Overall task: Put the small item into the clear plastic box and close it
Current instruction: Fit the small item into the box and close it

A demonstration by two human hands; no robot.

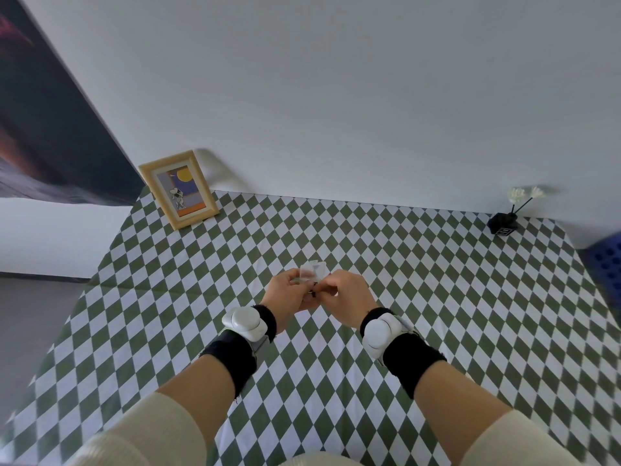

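Observation:
Both hands meet above the middle of the checkered table. My left hand [289,292] grips a small clear plastic box [312,272], whose transparent lid stands raised above the fingers. My right hand [347,295] is pinched right beside it, fingertips touching the box's near edge. A small dark item [314,293] shows between the fingertips of the two hands, just below the box; whether it is inside the box or outside I cannot tell. Both wrists carry black bands with white devices.
A green-and-white checkered cloth [437,297] covers the table. A framed picture [179,189] leans on the wall at the back left. A black vase with white flowers [504,223] stands back right, with a blue crate [606,264] at the right edge.

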